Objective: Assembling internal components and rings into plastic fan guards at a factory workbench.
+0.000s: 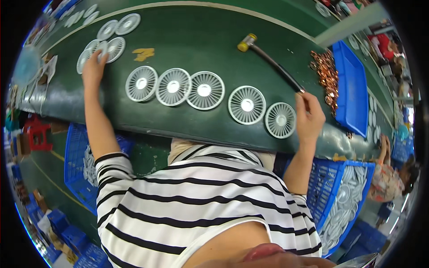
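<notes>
My right hand point(310, 117) is closed around the end of the dark handle of a mallet point(277, 67). The mallet's yellow-faced head rests on the green work table farther back. At the far left, my left hand point(93, 70) pinches a pale spoked disc point(103, 50), partly hidden by the fingers. Other silvery spoked discs lie around it, two of them point(127, 24) just beyond. A row of several such discs point(173, 86) with bright centres stretches along the near side of the table between my hands; the rightmost disc point(280, 120) is beside my right hand.
A heap of small copper-coloured parts point(325, 73) lies against a blue tray point(351, 89) at the right. Blue crates of pale discs flank me, the right crate point(369, 172) fuller. Yellow-brown scraps point(143, 54) are on the table point(192, 44). Another person point(386, 178) is at far right.
</notes>
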